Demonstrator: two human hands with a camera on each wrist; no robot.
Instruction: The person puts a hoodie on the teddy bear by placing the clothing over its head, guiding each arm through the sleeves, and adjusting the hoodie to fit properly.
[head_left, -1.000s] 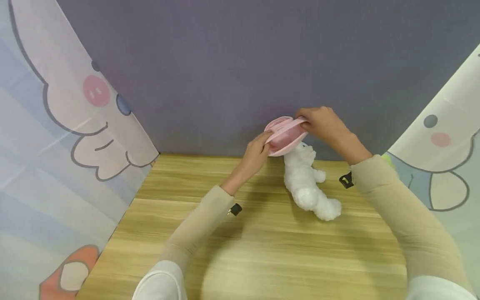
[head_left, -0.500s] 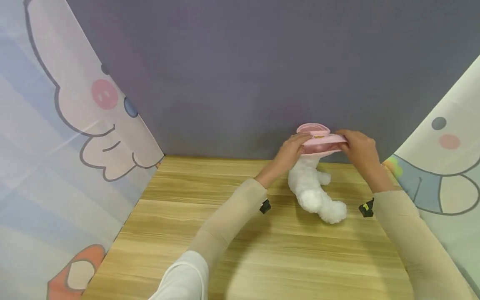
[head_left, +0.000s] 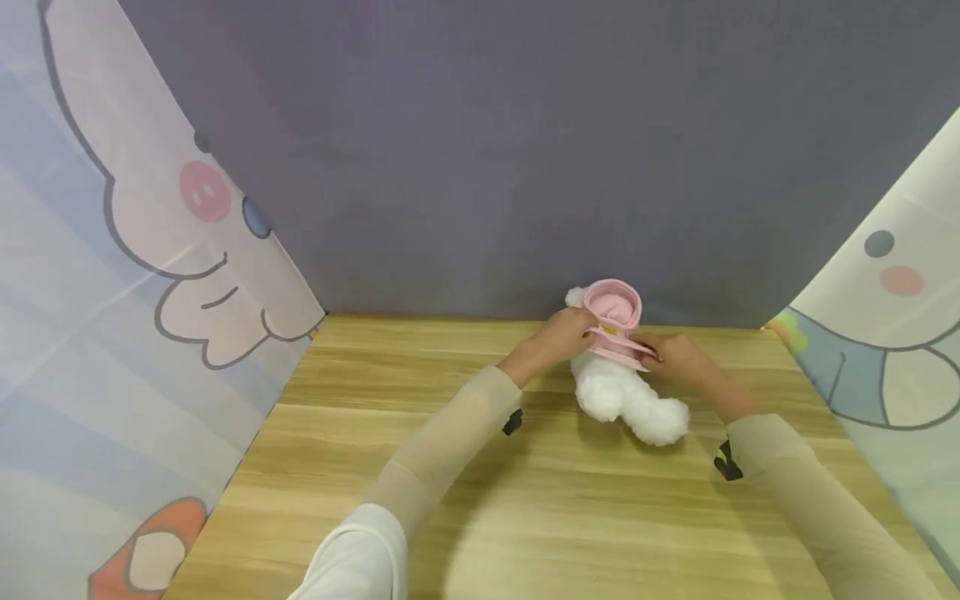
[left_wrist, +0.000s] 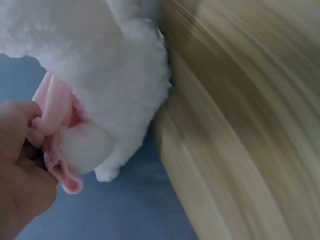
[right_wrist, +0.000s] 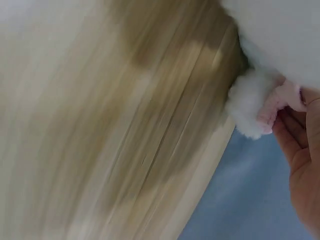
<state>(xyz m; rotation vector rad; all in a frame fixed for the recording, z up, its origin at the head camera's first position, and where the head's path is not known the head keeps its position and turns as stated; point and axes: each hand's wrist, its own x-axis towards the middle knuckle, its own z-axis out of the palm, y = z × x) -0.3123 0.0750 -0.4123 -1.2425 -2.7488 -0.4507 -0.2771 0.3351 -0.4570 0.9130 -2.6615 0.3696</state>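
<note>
One pink cloth piece (head_left: 615,313) pinched between left hand (head_left: 561,337), right hand (head_left: 678,359).

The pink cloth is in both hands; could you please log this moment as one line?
left hand: grips pink cloth; right hand: grips pink cloth; plush toy: on table, partly covered

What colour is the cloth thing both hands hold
The cloth thing is pink, with a yellow patch, clearest in the head view.

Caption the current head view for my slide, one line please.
A person's left hand and right hand grip pink fabric against a white plush toy on a wood-grain tabletop.
</note>
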